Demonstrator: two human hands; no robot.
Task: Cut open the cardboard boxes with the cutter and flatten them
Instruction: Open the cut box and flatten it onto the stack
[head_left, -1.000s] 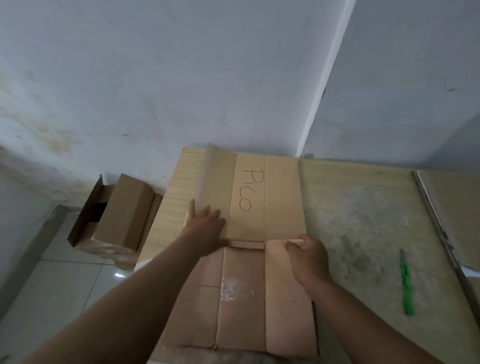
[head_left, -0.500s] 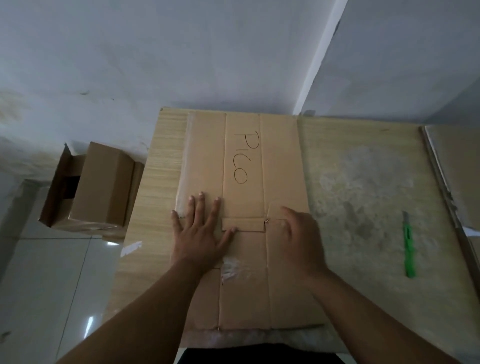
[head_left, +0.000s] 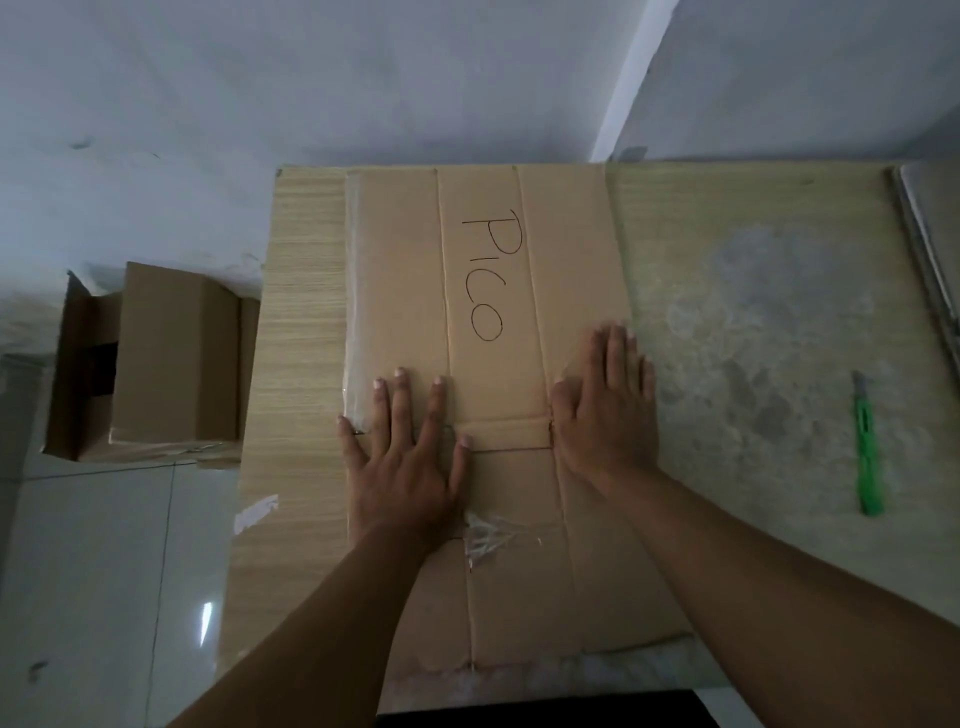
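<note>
Bare forearms (head_left: 753, 587), fingers (head_left: 397, 400) w/ short nails.

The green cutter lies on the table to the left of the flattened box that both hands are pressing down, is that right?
Not quite. The head view shows the green cutter lying on the table to the right of the flattened box, not the left. The left hand and the right hand do press the box down.
</note>
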